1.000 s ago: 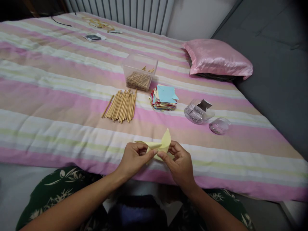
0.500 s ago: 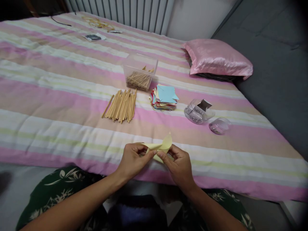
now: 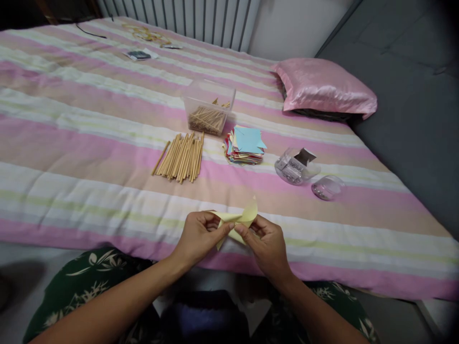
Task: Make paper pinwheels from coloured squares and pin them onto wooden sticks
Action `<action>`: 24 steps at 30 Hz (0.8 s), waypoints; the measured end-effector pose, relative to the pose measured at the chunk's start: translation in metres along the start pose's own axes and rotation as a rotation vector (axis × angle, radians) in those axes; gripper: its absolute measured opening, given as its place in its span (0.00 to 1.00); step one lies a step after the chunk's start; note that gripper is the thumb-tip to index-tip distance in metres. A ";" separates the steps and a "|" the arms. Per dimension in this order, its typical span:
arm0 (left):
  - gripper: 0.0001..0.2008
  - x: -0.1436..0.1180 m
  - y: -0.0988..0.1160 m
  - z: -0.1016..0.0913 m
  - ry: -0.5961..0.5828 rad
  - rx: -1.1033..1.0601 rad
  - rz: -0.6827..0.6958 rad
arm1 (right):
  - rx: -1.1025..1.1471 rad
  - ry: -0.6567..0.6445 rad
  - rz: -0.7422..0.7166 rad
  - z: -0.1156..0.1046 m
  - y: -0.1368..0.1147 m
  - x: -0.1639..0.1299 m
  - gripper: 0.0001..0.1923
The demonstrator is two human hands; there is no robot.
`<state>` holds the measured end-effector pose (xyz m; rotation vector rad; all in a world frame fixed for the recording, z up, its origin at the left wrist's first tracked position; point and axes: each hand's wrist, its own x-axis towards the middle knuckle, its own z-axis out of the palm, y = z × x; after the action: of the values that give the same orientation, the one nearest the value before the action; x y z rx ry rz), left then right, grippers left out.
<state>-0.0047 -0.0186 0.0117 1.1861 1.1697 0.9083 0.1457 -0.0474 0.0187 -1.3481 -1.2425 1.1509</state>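
Near the bed's front edge, a pale yellow piece of paper [image 3: 247,215] is held between my two hands, its corners curled in toward the middle. My left hand [image 3: 202,234] pinches its left side, and my right hand [image 3: 265,241] pinches its right side. Both thumbs press close together at the paper's centre; what lies under them is hidden. Beyond my hands stands a stack of coloured paper pieces [image 3: 247,143] with a light blue one on top. To its left lies a bundle of thin wooden sticks [image 3: 181,157].
Behind the sticks is a clear plastic box [image 3: 208,102] with more sticks inside. At right stand a clear round container [image 3: 294,167] and a smaller clear cup [image 3: 327,188], both holding small items. A pink pillow [image 3: 324,88] lies farther back on the striped bedspread [image 3: 89,167].
Both hands keep their pinch on the yellow paper. The paper has shifted slightly, and a lower left corner now shows below my left thumb.
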 end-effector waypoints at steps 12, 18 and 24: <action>0.06 0.000 0.009 0.003 -0.042 -0.259 -0.101 | 0.012 -0.006 -0.005 0.000 0.001 0.000 0.08; 0.06 -0.002 0.011 0.004 -0.017 -0.227 -0.103 | 0.005 -0.017 -0.002 0.000 0.000 0.001 0.09; 0.05 -0.005 0.013 0.005 0.038 -0.095 -0.061 | -0.001 -0.022 -0.001 -0.001 0.000 0.000 0.10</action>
<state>-0.0003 -0.0218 0.0251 1.0550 1.1742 0.9338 0.1464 -0.0472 0.0187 -1.3392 -1.2599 1.1679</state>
